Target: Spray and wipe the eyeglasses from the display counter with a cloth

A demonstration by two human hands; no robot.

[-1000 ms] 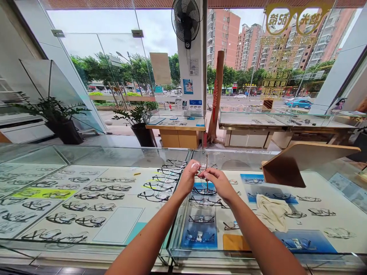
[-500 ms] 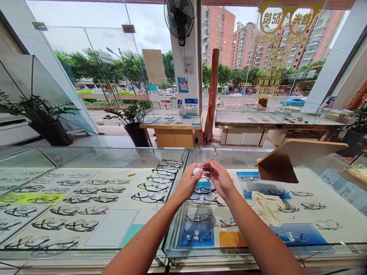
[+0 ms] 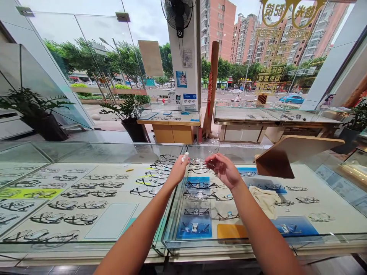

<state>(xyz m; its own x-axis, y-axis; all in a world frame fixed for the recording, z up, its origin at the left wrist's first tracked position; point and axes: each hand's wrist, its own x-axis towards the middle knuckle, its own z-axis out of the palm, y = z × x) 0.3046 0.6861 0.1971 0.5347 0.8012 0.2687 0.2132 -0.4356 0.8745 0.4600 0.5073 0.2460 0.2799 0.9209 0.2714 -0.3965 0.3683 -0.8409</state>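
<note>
Both my hands are raised over a glass display counter (image 3: 172, 244) full of eyeglass frames. My right hand (image 3: 225, 170) pinches a thin, clear-lensed pair of glasses (image 3: 213, 147), holding it upright with a lens showing above the fingers. My left hand (image 3: 178, 169) is closed around a small white bottle (image 3: 185, 156) whose tip points up, a short way left of the glasses. The two hands are slightly apart.
Rows of spectacle frames (image 3: 74, 198) lie under the glass. A beige cloth (image 3: 265, 200) rests on the counter at the right, beside a tilted wooden mirror stand (image 3: 286, 156). Beyond are potted plants (image 3: 130, 118), more counters (image 3: 172, 126), a wall fan (image 3: 178, 15) and shop windows.
My hands have moved apart; the left hand has drawn the white bottle away to the left while the right hand lifted the glasses up. The camera view tilted slightly.
</note>
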